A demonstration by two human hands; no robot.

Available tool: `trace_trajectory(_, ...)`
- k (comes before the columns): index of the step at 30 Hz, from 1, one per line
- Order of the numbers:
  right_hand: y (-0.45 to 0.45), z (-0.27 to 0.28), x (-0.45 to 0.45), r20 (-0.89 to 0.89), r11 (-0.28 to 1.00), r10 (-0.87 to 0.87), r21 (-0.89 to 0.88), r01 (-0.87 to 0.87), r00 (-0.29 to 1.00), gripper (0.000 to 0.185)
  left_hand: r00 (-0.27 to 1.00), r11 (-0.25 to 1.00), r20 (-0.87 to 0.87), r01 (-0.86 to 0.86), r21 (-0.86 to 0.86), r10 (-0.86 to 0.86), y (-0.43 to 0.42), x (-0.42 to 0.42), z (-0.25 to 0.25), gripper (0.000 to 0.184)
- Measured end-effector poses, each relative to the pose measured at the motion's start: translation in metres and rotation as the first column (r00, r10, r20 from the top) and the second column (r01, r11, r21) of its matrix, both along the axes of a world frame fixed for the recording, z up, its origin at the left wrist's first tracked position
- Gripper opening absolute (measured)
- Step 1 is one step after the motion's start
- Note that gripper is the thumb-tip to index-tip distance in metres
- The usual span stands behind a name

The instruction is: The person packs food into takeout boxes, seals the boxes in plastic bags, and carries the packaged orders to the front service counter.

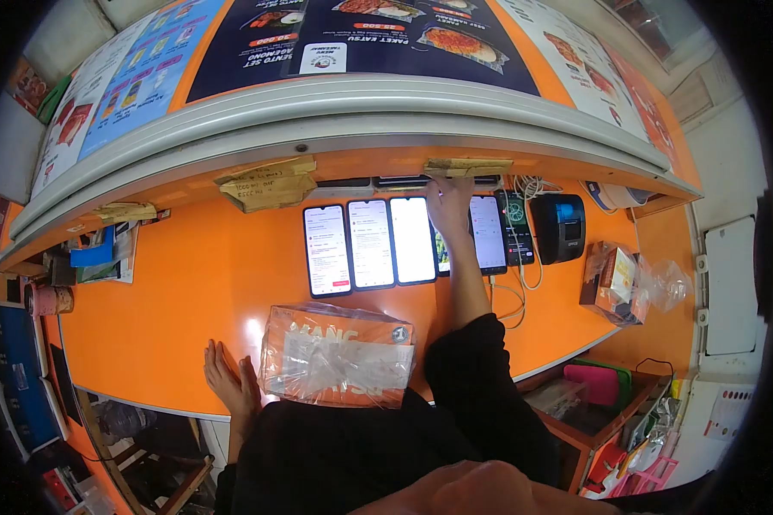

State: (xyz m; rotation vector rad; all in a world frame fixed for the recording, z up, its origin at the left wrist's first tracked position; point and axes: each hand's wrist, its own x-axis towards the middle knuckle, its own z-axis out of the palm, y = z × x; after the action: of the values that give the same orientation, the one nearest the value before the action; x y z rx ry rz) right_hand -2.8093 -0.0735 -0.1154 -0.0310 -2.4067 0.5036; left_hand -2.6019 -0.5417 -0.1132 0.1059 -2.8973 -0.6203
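My left hand (232, 379) rests on the orange counter with its fingers stretched and apart, holding nothing. Just right of it, near the front edge, sits an orange box (339, 354) wrapped in clear plastic, with a white paper on top. My right hand (452, 206) reaches to the back, above a phone (442, 249) that my wrist partly covers. Its fingers are mostly hidden near the ledge, so their grip does not show. Beside it on the left lies a phone with a blank white screen (413, 240); to the right is a phone with a pale lilac screen (488, 233).
Two more lit phones, a left one (327, 251) and its neighbour (371, 245), lie in the row. A black printer (557, 228), white cables (534, 257) and another plastic-wrapped box (614, 283) stand right. A taped ledge (352, 142) overhangs the counter (180, 283).
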Motion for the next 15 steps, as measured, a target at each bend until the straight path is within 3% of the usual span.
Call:
trace_trajectory(8, 0.0067, 0.0046, 0.0060, -0.072, 0.992, -0.099, 0.072, 0.104, 0.992, 0.026, 1.000, 1.000, 0.001, -0.008, 0.013, 0.008, 0.0010, -0.0007, 0.0003, 0.054)
trace_trajectory(15, 0.0013, -0.0026, 0.0036, 0.019, 0.996, -0.089, 0.019, 0.089, 0.996, 0.031, 1.000, 1.000, -0.010, -0.002, 0.019, 0.003, -0.0014, 0.0000, -0.0032, 0.056)
